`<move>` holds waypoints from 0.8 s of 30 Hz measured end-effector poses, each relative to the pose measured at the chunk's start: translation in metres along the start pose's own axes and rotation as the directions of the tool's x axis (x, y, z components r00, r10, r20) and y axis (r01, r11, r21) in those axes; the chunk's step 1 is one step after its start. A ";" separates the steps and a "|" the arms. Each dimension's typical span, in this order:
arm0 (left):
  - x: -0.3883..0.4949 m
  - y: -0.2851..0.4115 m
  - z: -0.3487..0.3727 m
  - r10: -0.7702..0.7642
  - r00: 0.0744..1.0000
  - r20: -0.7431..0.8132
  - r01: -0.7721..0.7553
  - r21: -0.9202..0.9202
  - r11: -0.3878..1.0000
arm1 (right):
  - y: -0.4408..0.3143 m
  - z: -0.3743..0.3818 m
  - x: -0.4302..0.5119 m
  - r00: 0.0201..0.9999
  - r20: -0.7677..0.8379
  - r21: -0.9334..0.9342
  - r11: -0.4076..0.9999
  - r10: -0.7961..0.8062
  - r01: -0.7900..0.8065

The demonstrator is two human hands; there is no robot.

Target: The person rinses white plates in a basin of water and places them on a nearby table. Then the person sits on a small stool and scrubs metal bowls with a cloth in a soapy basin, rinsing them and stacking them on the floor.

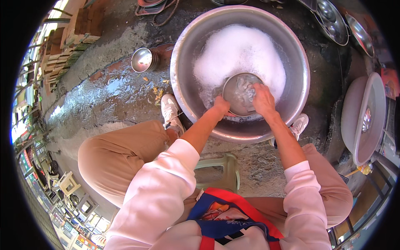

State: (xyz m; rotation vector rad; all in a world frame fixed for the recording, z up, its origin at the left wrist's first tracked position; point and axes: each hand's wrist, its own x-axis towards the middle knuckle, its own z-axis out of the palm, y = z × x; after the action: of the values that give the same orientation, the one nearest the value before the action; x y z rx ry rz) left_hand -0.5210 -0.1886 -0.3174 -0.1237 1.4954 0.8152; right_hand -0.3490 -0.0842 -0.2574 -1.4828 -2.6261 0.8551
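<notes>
A large round metal basin (184, 93) stands on the floor between my feet, with white soap foam (243, 50) over much of its water. Inside it, at the near side of the foam, is a round metal bowl (238, 106) with cloudy water in it. My left hand (222, 105) grips the bowl's left rim. On the opposite side my right hand (264, 98) bends over the rim, fingers reaching inside. By those fingertips is a glistening grey patch, either a scourer or stirred water; I cannot tell which.
Stacked metal bowls (144, 60) sit on the wet floor left of the basin, near food scraps (157, 93). At right, a wide metal basin (359, 118) leans on its side. Metal pans (332, 23) lie at upper right. A green plastic stool (229, 175) is beneath me.
</notes>
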 end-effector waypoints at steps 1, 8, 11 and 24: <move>-0.001 0.000 -0.001 0.030 1.000 -0.001 -0.030 0.003 1.000 | 0.005 -0.013 0.000 0.994 -0.031 0.125 0.987 0.101 -0.096; -0.002 0.002 -0.007 0.163 0.982 -0.097 -0.157 0.071 0.985 | 0.057 -0.094 0.006 0.870 0.153 0.951 0.170 0.469 -0.259; -0.002 0.006 -0.015 0.101 0.983 -0.150 -0.090 0.078 0.993 | 0.068 -0.108 0.004 0.871 0.103 0.956 0.194 0.481 -0.220; -0.004 0.037 -0.041 -0.225 0.966 0.129 0.186 0.260 0.948 | 0.012 0.005 0.005 0.745 0.565 0.776 0.078 0.354 -0.626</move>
State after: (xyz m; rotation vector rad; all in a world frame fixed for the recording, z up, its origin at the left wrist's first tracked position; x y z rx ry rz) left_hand -0.5752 -0.1852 -0.3041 -0.0289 1.3948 0.4557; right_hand -0.3434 -0.0773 -0.2683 -1.7587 -0.8528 2.2183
